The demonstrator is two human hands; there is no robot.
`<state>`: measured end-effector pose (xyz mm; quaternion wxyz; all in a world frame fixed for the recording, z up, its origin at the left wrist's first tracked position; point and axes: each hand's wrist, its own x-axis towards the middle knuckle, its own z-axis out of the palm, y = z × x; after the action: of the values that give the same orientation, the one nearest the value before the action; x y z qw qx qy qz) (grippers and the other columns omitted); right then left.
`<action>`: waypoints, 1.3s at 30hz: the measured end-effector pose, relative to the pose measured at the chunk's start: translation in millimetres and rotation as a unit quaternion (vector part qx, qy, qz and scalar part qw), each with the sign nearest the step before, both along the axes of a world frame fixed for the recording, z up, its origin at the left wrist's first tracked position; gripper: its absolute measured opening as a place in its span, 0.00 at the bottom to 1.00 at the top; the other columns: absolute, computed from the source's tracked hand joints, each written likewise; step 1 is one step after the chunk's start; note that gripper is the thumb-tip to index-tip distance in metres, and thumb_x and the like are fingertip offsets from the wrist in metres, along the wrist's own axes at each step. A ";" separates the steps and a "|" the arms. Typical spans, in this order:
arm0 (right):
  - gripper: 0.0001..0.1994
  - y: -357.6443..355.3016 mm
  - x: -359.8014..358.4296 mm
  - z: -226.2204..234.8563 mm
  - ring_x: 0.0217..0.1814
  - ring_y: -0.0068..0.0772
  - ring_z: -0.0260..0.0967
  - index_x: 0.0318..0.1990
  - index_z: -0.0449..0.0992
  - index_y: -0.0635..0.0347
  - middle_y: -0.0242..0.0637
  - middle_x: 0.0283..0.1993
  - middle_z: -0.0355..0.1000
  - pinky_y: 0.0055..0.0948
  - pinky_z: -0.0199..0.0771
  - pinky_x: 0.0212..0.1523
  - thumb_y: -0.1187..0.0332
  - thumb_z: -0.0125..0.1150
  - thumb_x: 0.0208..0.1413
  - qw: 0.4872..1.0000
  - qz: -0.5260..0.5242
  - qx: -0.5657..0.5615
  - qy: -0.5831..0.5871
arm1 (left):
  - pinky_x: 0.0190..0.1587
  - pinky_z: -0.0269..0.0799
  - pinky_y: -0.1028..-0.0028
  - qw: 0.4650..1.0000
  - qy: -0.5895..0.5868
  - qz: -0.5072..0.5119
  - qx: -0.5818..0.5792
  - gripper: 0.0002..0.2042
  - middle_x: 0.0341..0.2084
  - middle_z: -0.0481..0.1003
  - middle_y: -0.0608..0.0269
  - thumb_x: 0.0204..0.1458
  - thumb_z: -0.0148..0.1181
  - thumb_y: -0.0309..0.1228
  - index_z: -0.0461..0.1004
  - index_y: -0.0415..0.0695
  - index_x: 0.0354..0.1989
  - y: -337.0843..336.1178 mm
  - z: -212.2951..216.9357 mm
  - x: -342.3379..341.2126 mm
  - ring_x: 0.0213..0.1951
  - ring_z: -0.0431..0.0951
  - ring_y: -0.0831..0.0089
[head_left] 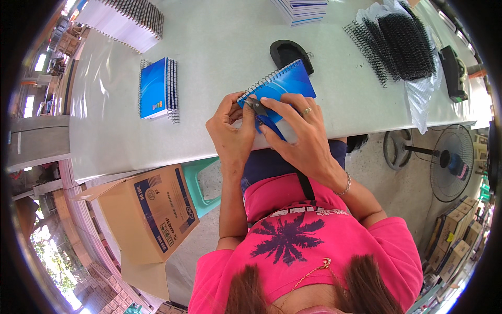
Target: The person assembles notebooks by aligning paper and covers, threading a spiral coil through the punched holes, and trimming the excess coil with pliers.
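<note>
A blue spiral-bound notebook (288, 82) lies tilted on the pale table (219, 57) near its front edge. My left hand (230, 133) grips the notebook's near corner by the wire coil. My right hand (300, 131) holds small blue-handled pliers (260, 111) with their jaws at the end of the coil. A ring shows on my right hand and a bracelet on that wrist.
A small stack of bound blue notebooks (157, 89) lies left. Unbound white pads (128, 21) sit far left, another stack (303, 9) at the back. Black wire coils (400, 42) on plastic lie right, a black holder (290, 52) behind the notebook. An open cardboard box (146, 214) and floor fan (449, 159) stand below.
</note>
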<state>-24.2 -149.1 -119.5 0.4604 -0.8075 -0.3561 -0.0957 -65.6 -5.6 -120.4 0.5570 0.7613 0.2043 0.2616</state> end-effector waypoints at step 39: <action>0.17 -81.7 121.3 -24.3 0.62 0.50 0.62 0.55 0.74 0.55 0.47 0.56 0.66 0.46 0.55 0.65 0.64 0.60 0.60 0.966 -0.191 -0.160 -0.062 | 0.42 0.73 0.77 0.955 -0.081 0.217 0.187 0.18 0.40 0.79 0.63 0.63 0.59 0.41 0.78 0.41 0.53 190.6 84.9 -27.6 0.39 0.76 0.79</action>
<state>97.0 -230.8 -143.7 0.2753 -0.9163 -0.2337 -0.1733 -93.1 185.0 -35.5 0.3495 0.7651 0.2661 0.4708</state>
